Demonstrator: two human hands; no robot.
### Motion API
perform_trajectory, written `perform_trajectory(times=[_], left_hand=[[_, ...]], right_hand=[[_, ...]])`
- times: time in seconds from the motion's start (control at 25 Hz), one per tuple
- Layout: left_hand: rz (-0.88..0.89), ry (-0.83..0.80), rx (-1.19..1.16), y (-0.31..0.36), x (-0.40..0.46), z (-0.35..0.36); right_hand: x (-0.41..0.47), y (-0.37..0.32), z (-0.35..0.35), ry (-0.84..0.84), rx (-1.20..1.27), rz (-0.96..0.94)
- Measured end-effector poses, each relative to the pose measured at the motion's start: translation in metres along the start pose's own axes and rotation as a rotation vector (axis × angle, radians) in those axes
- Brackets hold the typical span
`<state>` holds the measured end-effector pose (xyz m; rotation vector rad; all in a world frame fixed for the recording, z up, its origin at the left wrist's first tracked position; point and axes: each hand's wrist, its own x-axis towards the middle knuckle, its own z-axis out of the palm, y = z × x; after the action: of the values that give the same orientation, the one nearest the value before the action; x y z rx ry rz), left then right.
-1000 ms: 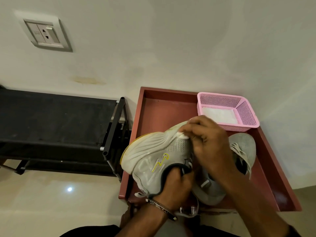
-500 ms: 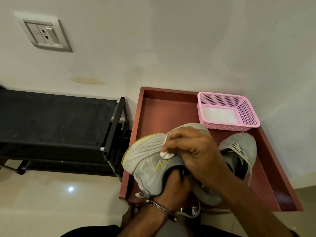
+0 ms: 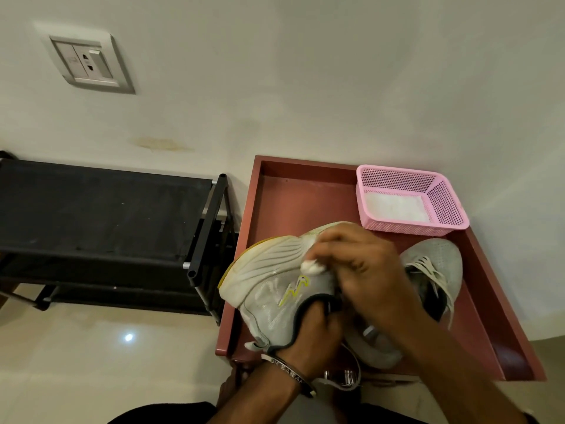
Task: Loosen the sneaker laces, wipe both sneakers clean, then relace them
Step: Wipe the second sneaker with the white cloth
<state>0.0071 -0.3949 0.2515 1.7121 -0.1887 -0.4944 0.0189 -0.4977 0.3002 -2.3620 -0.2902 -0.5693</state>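
Observation:
A grey sneaker (image 3: 269,298) with a yellow zigzag mark is held tilted on its side over the red tray's near left corner, its ribbed white sole facing left. My left hand (image 3: 315,335) is pushed into its opening and holds it up. My right hand (image 3: 357,270) presses a small white wipe (image 3: 310,266) against the shoe's side near the sole. The second grey sneaker (image 3: 440,261) lies in the tray behind my right hand, its pale laces (image 3: 428,267) loose; most of it is hidden.
The red tray (image 3: 290,197) stands against the wall. A pink mesh basket (image 3: 446,209) with white wipes sits in its far right corner. A black shoe rack (image 3: 101,215) is on the left, with glossy floor tiles below. A wall socket (image 3: 88,62) is high on the left.
My right hand has slid the wipe down and left along the shoe's side, from near the sole's top toward the yellow mark. The left hand and the shoe have stayed in place.

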Motion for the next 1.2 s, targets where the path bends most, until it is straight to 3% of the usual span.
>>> perform_trajectory(times=[0.04, 0.12, 0.28, 0.36, 0.52, 0.68, 0.84, 1.04, 1.2], left_hand=[[0.13, 0.115, 0.164, -0.01, 0.001, -0.005], [0.174, 0.108, 0.164, -0.021, -0.001, -0.013], [0.189, 0.026, -0.025, 0.007, 0.001, -0.013], [0.229, 0.016, -0.058, 0.01, 0.0, -0.017], [0.176, 0.052, -0.159, 0.006, 0.006, -0.022], [0.217, 0.098, -0.192, 0.014, 0.015, -0.035], [0.231, 0.105, -0.285, 0.016, 0.011, -0.035], [0.169, 0.061, -0.31, 0.018, 0.013, -0.034], [0.15, 0.015, -0.429, 0.025, 0.007, -0.032]], right_hand=[[0.002, 0.019, -0.007, 0.082, -0.041, 0.092], [0.002, 0.034, -0.017, 0.18, -0.083, 0.237], [-0.012, -0.018, 0.004, 0.072, 0.104, 0.054], [-0.011, -0.01, 0.003, 0.075, 0.09, -0.004], [-0.008, 0.024, -0.004, 0.206, 0.043, 0.234], [-0.015, -0.012, 0.006, 0.149, 0.213, 0.051], [-0.004, 0.023, -0.001, 0.24, -0.009, 0.154], [-0.01, -0.004, 0.006, 0.178, 0.121, 0.064], [-0.006, 0.025, 0.0, 0.196, -0.032, 0.197]])
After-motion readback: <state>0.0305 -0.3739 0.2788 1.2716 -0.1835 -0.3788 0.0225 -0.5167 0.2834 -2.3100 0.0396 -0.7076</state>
